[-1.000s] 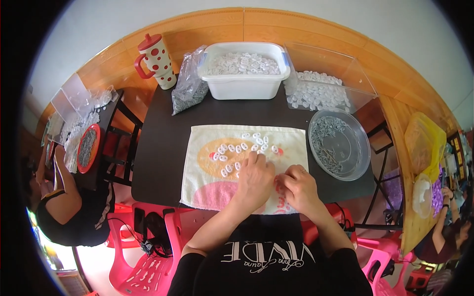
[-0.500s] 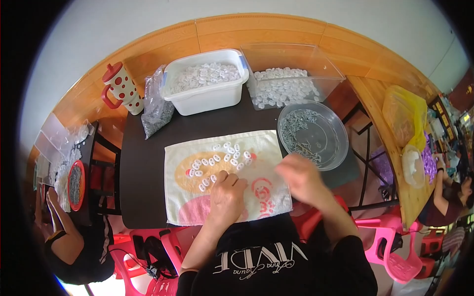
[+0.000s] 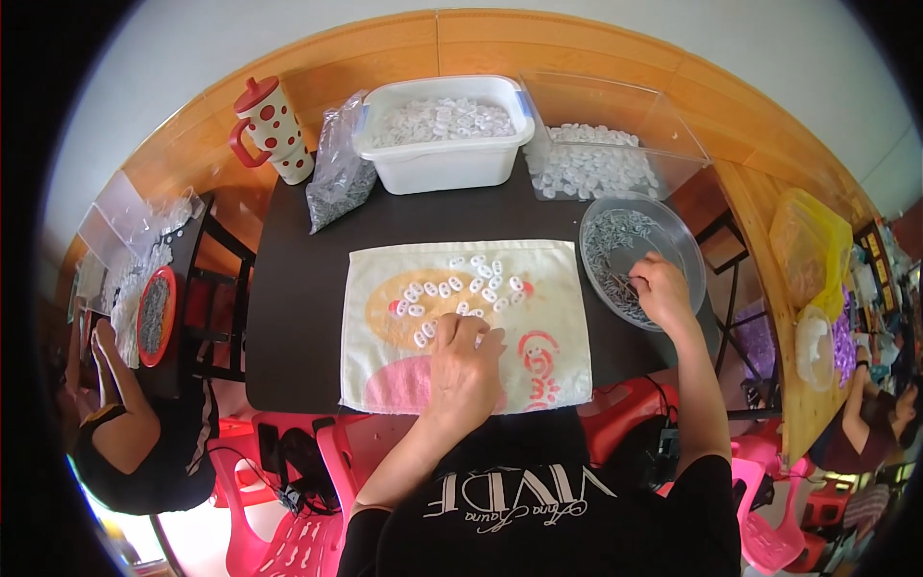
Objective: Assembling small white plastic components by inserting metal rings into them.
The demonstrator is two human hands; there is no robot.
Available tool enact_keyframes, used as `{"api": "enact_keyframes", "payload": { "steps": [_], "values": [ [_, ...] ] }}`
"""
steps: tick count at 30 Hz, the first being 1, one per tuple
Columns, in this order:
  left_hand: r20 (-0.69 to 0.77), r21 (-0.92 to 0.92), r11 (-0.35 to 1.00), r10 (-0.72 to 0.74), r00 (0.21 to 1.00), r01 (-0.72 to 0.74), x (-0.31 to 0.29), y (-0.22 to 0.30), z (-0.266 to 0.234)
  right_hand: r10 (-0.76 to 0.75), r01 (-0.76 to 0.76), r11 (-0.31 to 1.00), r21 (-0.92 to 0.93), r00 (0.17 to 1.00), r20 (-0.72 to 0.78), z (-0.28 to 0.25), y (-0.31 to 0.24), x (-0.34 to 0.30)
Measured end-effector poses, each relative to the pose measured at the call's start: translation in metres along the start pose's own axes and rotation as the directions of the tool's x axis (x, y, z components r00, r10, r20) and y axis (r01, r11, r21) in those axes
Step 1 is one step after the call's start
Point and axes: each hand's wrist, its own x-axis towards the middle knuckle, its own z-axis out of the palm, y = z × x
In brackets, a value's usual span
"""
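Observation:
My left hand point(image 3: 463, 361) rests on a cream towel point(image 3: 562, 356) with its fingers curled down and pressed together; what lies under the fingertips is hidden. Just beyond it, small white oval plastic pieces with two holes point(image 3: 444, 288) lie scattered over the towel's printed pattern. Inside the round clear tub point(image 3: 697, 274) to the right, my right hand point(image 3: 661, 291) pinches at the heap of small grey screws point(image 3: 615, 236). Its fingertips are closed among the screws, and exactly how many they grip cannot be made out.
Behind the towel stand a white tub of clear-white pieces point(image 3: 442, 168), a clear bin point(image 3: 673, 159) with white ovals, a bag of screws point(image 3: 341, 173) and a dotted tumbler point(image 3: 274, 135). Other people sit at tables left and right. Pink plastic chairs point(image 3: 288, 539) stand nearby.
My right hand has moved from above the towel's right edge into the round tub. The left hand stays on the towel. The whole view has shifted slightly.

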Motion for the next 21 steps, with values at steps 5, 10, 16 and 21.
{"api": "enact_keyframes", "payload": {
  "steps": [5,10,16,21],
  "values": [
    [0.068,-0.005,0.998,0.061,0.996,-0.061,0.004,0.011,0.010,0.005,-0.005,0.999,0.051,1.000,0.006,0.001,0.003,-0.001],
    [0.171,0.045,0.991,0.120,0.978,-0.130,0.000,0.021,0.024,-0.075,0.075,0.997,0.030,0.997,-0.007,0.000,-0.002,-0.004],
    [-0.001,-0.214,0.971,0.112,0.994,-0.109,0.001,0.007,0.020,-0.004,0.035,0.930,0.366,0.996,-0.085,-0.006,0.001,-0.005],
    [0.060,-0.478,0.867,-0.127,0.990,0.140,-0.005,0.000,0.014,0.060,-0.006,0.883,0.470,0.993,-0.100,0.007,0.014,-0.002]
  ]
}}
